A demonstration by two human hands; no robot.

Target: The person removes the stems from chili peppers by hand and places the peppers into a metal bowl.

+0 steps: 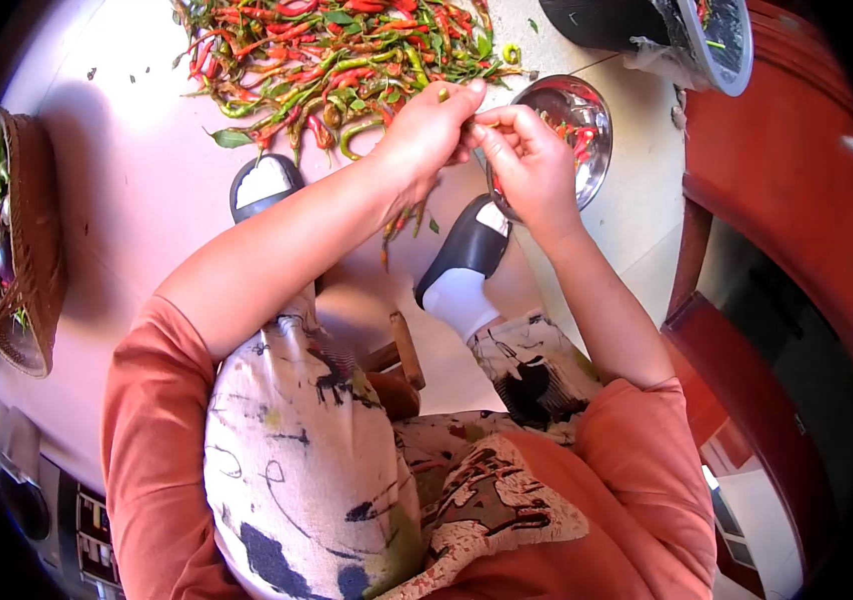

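Note:
A large heap of red and green chili peppers (337, 60) with some leaves lies on the floor in front of me. My left hand (437, 125) is closed around a few chili peppers (405, 222), whose ends hang out below the palm. Thumb and fingers of my right hand (532, 160) are pinched together against the left fingertips; what lies between them is hidden. Partly behind the right hand sits a shiny metal bowl (599, 112) with red pepper pieces (581, 138) in it.
A black bucket (597, 22) with a plastic liner stands at the upper right, beside red wooden furniture (787, 150). At the left is a woven basket (37, 230) holding vegetables. My feet, in dark slippers (474, 240), rest near the heap and bowl.

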